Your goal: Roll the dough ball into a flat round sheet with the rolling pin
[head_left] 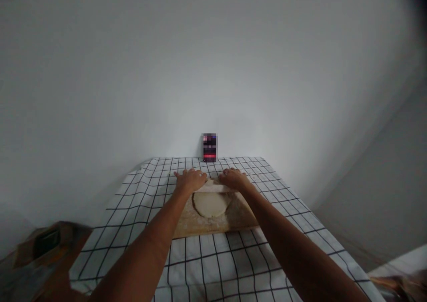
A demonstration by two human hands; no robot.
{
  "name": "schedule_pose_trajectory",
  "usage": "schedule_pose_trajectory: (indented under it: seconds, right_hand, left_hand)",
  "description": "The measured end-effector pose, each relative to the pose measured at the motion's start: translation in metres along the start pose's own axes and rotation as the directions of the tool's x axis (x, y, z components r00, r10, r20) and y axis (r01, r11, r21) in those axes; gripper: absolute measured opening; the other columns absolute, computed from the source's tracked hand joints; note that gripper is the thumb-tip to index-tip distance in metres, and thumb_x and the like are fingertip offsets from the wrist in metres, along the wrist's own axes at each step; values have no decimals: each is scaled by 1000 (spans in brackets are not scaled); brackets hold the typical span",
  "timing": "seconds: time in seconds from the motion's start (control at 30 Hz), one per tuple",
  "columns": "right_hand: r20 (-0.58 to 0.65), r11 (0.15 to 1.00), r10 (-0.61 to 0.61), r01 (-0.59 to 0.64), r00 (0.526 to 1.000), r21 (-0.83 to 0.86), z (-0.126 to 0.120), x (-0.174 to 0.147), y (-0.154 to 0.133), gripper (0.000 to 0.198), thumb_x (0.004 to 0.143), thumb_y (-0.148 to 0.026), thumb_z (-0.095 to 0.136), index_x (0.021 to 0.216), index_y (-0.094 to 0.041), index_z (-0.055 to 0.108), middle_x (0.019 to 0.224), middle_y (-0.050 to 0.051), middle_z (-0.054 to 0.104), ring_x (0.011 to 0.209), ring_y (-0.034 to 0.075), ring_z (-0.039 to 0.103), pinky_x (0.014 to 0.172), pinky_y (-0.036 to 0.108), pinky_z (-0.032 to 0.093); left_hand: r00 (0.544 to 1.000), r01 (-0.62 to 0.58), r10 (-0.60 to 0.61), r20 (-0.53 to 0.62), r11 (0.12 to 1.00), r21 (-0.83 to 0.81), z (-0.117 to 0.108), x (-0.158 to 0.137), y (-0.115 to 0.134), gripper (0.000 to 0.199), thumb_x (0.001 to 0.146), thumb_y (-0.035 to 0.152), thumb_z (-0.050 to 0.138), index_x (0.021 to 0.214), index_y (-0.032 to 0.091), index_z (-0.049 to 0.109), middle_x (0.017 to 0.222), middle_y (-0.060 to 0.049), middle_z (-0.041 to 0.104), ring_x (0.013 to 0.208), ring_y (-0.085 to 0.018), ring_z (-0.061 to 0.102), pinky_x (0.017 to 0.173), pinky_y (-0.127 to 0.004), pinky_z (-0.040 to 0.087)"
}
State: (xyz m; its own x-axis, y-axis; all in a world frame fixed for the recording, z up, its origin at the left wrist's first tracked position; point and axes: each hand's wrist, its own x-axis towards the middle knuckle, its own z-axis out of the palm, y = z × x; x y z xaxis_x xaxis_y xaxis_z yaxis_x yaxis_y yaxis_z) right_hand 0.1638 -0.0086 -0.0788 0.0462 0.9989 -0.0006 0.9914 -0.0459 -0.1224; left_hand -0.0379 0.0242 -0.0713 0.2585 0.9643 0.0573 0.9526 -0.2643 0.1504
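A pale rolling pin (213, 187) lies crosswise over the far part of a flattened round of dough (211, 205). My left hand (191, 179) rests over the pin's left end, fingers reaching forward over it. On the right end sits my right hand (235, 179), its fingers bent over the pin. The dough lies on a wooden board (213, 227) dusted with what looks like flour. Both arms stretch forward on either side of the board, and the hands hide the pin's ends.
A white tablecloth with dark grid lines (133, 217) covers the table under the board. Against the wall (213, 70) at the back stands a phone-like dark rectangle (210, 148), its face pixelated. An open cardboard box (46, 244) is low at the left.
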Motion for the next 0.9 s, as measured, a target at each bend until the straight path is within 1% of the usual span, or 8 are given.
schedule_pose_trajectory:
  seconds: [0.13,0.2,0.27,0.4,0.57,0.67,0.73,0.9]
  right_hand:
    - [-2,1000,-17,17,1000,-6,-2,-16,-3,43,109,-43,40,131,-23,70,141,19,68,134,35,60,108,61,46]
    - [-9,1000,-28,28,1000,-11,-4,-26,-5,43,110,-41,36,130,-23,70,140,18,69,133,36,61,107,66,44]
    - [-24,999,-41,40,999,-16,-5,-36,-7,42,110,-39,36,130,-24,70,139,17,69,133,36,61,108,68,43]
    - [-79,1000,-25,25,997,-10,-6,-60,-11,45,111,-38,32,134,-23,68,140,18,69,136,38,57,107,66,44]
    - [-149,1000,-1,3,989,9,-6,-90,-19,46,111,-40,31,131,-22,70,145,17,67,142,37,51,112,65,39]
    - [-180,999,24,-18,983,32,-5,-104,-25,48,112,-40,30,125,-22,72,143,16,68,140,36,53,112,62,39]
    - [-199,999,36,-27,979,44,-4,-113,-29,49,112,-40,29,122,-22,74,141,16,70,138,35,56,112,60,39]
    - [-239,998,42,-31,970,53,2,-132,-33,50,113,-41,30,115,-23,77,136,13,73,134,31,60,113,53,40]
  left_hand:
    - [999,-32,31,-35,999,-18,1,-15,0,44,104,46,39,127,37,75,150,-8,68,138,-44,58,112,-87,27]
    - [997,-44,42,-68,999,-21,2,-24,1,44,105,46,40,132,37,73,150,-8,68,139,-43,58,114,-85,28]
    - [993,-50,47,-107,999,-22,2,-35,1,45,105,46,42,138,34,71,152,-9,67,141,-42,57,116,-81,30]
    - [981,-67,63,-182,998,-15,3,-58,4,45,106,44,45,142,30,69,152,-10,67,145,-39,55,122,-73,30]
    - [962,-93,87,-258,996,-12,2,-90,7,41,107,37,46,139,31,70,149,-6,69,147,-35,54,127,-64,28]
    - [949,-120,112,-296,993,-11,0,-107,9,40,109,35,42,132,29,74,147,-4,71,144,-30,56,127,-55,31]
    - [943,-135,126,-310,991,-8,0,-116,9,41,109,37,41,130,27,74,148,-4,70,145,-28,55,127,-51,33]
    - [940,-123,116,-322,992,-1,5,-134,10,46,109,39,39,143,24,67,156,-7,64,155,-29,44,129,-49,31]
